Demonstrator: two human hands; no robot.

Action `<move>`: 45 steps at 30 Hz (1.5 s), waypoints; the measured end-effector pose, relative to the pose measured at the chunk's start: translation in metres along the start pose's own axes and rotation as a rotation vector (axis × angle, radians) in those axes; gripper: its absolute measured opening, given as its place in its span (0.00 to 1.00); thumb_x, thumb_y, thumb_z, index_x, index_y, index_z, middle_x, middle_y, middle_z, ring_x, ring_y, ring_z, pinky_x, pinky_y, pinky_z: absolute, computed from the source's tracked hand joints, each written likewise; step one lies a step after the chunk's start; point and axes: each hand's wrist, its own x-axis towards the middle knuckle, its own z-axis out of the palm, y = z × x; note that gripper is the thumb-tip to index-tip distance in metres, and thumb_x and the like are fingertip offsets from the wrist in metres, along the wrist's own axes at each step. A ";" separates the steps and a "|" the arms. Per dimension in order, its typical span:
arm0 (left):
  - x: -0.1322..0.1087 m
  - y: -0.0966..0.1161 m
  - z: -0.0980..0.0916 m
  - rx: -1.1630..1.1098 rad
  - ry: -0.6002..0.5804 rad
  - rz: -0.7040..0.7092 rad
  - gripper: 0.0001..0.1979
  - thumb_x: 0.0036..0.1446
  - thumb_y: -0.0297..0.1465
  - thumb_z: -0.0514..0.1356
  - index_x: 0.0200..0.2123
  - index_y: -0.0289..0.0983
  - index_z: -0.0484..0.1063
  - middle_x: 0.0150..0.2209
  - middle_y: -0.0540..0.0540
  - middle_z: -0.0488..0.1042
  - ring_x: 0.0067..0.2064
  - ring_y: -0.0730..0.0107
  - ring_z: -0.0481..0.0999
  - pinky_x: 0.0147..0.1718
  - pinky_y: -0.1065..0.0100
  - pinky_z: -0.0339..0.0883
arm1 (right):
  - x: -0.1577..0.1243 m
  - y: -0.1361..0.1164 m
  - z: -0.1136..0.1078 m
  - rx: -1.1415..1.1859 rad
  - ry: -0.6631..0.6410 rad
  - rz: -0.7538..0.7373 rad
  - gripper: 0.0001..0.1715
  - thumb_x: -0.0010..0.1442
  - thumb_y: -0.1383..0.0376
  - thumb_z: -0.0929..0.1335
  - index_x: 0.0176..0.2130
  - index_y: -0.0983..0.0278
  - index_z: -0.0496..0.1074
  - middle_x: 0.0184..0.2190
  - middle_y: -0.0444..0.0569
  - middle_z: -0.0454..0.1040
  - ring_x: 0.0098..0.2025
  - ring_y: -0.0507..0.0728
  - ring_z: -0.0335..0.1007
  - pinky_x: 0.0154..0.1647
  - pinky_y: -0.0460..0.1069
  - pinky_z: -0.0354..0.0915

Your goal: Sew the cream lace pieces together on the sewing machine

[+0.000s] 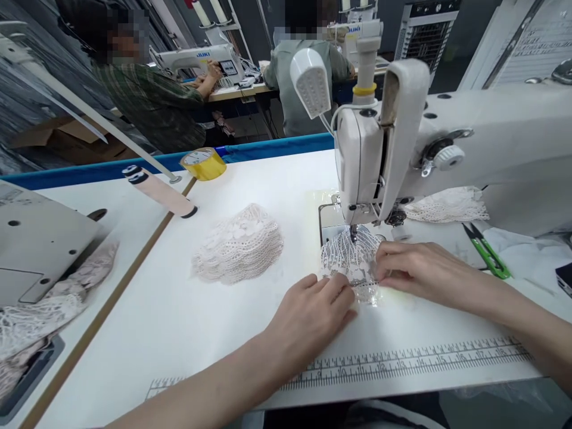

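Note:
A white lace piece lies on the machine bed beneath the needle and presser foot of the sewing machine. My left hand has its fingers curled together on the near left edge of the lace. At the right edge, my right hand pinches the lace between thumb and fingers. The fingertips of both hands are partly hidden. Left of the machine sits a stack of cream lace pieces. More lace lies behind the machine head on the right.
Green thread snips lie to the right. A roll of yellow tape and a pale thread cone are at the back left. A printed ruler runs along the front edge. Two people sit at machines beyond the table.

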 end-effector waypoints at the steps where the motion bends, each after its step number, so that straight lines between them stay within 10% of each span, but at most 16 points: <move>1: -0.003 0.001 0.002 -0.018 0.007 -0.027 0.07 0.64 0.27 0.50 0.35 0.35 0.67 0.38 0.46 0.73 0.27 0.71 0.70 0.25 0.68 0.61 | 0.001 0.001 0.001 0.054 0.000 0.022 0.11 0.64 0.62 0.62 0.32 0.60 0.70 0.35 0.43 0.73 0.33 0.53 0.69 0.30 0.47 0.59; 9: 0.011 0.001 -0.016 -0.551 -0.049 -0.485 0.08 0.63 0.34 0.53 0.45 0.40 0.64 0.24 0.54 0.74 0.24 0.71 0.74 0.24 0.72 0.64 | 0.007 0.003 0.011 0.333 0.112 0.175 0.11 0.65 0.61 0.61 0.36 0.61 0.69 0.25 0.42 0.73 0.27 0.52 0.69 0.27 0.46 0.60; 13: 0.020 0.000 -0.013 -0.439 0.001 -0.397 0.10 0.60 0.28 0.55 0.45 0.39 0.69 0.38 0.47 0.77 0.25 0.72 0.74 0.25 0.70 0.64 | 0.006 0.002 0.012 0.408 0.130 0.197 0.11 0.65 0.60 0.60 0.36 0.61 0.69 0.23 0.42 0.72 0.26 0.52 0.70 0.27 0.46 0.63; 19: 0.025 -0.010 -0.018 -0.612 -0.088 -0.481 0.11 0.64 0.27 0.47 0.40 0.38 0.69 0.25 0.52 0.74 0.23 0.73 0.73 0.24 0.72 0.63 | 0.006 0.004 0.015 0.214 0.178 0.070 0.09 0.60 0.63 0.67 0.42 0.61 0.72 0.36 0.46 0.75 0.30 0.52 0.72 0.28 0.46 0.65; 25: 0.042 -0.018 -0.021 -0.520 -0.090 -0.374 0.14 0.60 0.32 0.56 0.48 0.38 0.68 0.32 0.48 0.73 0.30 0.70 0.72 0.26 0.72 0.61 | 0.006 0.001 0.018 0.077 0.415 -0.024 0.11 0.62 0.69 0.64 0.38 0.61 0.77 0.31 0.45 0.75 0.26 0.51 0.70 0.28 0.46 0.63; 33: 0.062 -0.042 -0.014 -0.564 -0.123 -0.319 0.14 0.57 0.31 0.57 0.20 0.35 0.67 0.19 0.53 0.58 0.20 0.79 0.55 0.20 0.72 0.48 | 0.016 0.006 0.021 -0.058 0.708 0.012 0.23 0.63 0.62 0.65 0.18 0.64 0.67 0.13 0.42 0.66 0.16 0.48 0.57 0.18 0.46 0.50; 41: 0.053 -0.044 -0.014 -0.834 -0.165 -0.238 0.22 0.62 0.37 0.54 0.17 0.35 0.62 0.20 0.53 0.54 0.24 0.76 0.57 0.23 0.71 0.53 | 0.013 0.002 0.023 -0.111 0.607 0.054 0.11 0.62 0.62 0.67 0.37 0.62 0.78 0.21 0.42 0.75 0.18 0.49 0.63 0.20 0.46 0.53; 45: 0.040 -0.033 -0.002 -0.553 -0.026 -0.092 0.21 0.63 0.36 0.53 0.19 0.35 0.69 0.24 0.50 0.63 0.25 0.76 0.62 0.27 0.69 0.56 | 0.007 -0.005 0.018 -0.176 0.451 -0.023 0.10 0.62 0.65 0.66 0.36 0.59 0.78 0.30 0.42 0.79 0.28 0.52 0.71 0.26 0.47 0.59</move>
